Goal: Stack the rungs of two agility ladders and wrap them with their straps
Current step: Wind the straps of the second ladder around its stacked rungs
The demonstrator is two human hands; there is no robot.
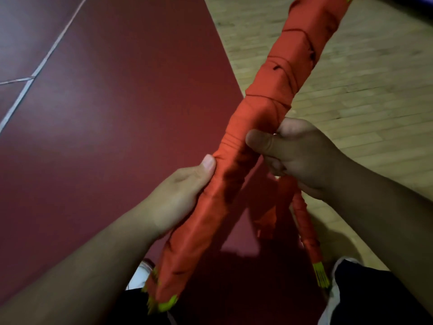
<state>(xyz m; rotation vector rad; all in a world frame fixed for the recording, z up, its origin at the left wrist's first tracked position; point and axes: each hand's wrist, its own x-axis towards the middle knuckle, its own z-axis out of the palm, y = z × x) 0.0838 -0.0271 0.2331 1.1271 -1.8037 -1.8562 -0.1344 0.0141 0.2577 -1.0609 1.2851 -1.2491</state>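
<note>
A long bundle of stacked ladder rungs (276,90), wound all over in orange strap, runs diagonally from lower left to upper right. Yellow-green rung ends (164,303) stick out at its near end. My left hand (178,195) grips the bundle from the left, thumb lying along its side. My right hand (297,156) holds the bundle's right side, thumb pressed on the wrap, fingers curled round orange strap. Below that hand hangs a second orange-wrapped bundle (304,228) with yellow-green ends (322,274), beside a loose hanging piece of strap (269,219).
Dark red sports flooring (105,137) with white lines lies on the left, pale wooden flooring (351,78) on the right. My white shoes (140,273) and dark trousers (365,292) show at the bottom.
</note>
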